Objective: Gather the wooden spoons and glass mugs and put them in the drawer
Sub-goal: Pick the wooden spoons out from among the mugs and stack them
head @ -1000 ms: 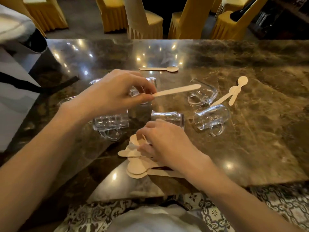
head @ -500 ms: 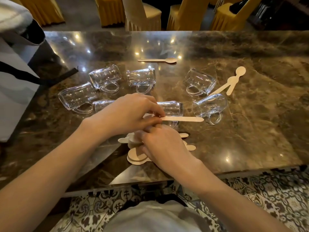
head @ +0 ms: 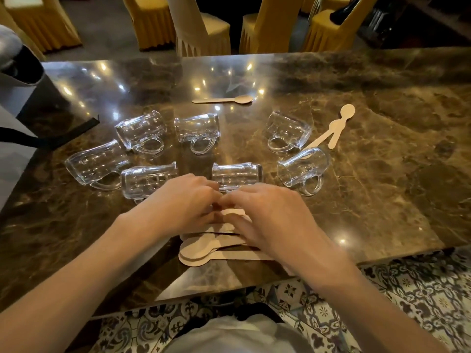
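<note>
A pile of flat wooden spoons (head: pixel 204 247) lies near the front edge of the brown marble table (head: pixel 382 200). My left hand (head: pixel 183 203) and my right hand (head: pixel 272 220) rest together on top of the pile, fingertips touching over the handles. Several glass mugs lie on their sides behind the hands, the nearest (head: pixel 237 175) just beyond my fingers. One loose spoon (head: pixel 224 99) lies farther back, and two crossed spoons (head: pixel 336 128) lie at the right. No drawer is in view.
A white bag with a black strap (head: pixel 15 138) stands at the table's left edge. Chairs in yellow covers (head: pixel 201 29) line the far side. Patterned floor tiles (head: pixel 420 296) show below the front edge.
My left hand carried a single spoon from above the mugs down to the pile and laid it there. Both hands now press together on the pile.
</note>
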Available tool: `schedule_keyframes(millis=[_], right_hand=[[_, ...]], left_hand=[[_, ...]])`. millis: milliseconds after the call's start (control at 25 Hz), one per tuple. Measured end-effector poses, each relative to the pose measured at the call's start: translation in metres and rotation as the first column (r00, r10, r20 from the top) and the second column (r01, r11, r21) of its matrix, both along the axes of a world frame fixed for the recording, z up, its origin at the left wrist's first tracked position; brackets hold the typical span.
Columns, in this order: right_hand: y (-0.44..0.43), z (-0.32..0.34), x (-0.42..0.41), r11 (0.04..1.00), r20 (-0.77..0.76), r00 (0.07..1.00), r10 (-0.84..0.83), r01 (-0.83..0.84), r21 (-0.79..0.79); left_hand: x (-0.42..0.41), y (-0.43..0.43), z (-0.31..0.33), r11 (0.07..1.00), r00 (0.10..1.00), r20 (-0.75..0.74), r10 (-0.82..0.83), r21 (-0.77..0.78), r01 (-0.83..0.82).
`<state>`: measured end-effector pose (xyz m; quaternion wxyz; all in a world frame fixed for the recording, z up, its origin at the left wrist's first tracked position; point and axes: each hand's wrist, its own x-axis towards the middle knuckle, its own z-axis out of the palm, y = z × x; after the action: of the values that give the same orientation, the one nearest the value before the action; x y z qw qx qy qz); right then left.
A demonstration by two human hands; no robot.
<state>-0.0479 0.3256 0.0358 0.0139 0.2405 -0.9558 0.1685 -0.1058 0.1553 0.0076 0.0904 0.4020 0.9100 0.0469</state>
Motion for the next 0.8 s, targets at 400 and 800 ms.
schedule_keyframes(millis=[400,800], right_hand=[[0.108,0.019,-0.1,0.862,-0.037,0.876,-0.481,0.465,-0.205],[0.184,-0.04,-0.164,0.575,0.09,0.576,-0.813,0.817,-0.04]], left_hand=[[-0.038,0.003,0.032,0.981,0.99,0.113,0.083,0.165,-0.101],[-0.17,0.006,0.032,0.808,0.891,0.013,0.454,0.416,-0.418]])
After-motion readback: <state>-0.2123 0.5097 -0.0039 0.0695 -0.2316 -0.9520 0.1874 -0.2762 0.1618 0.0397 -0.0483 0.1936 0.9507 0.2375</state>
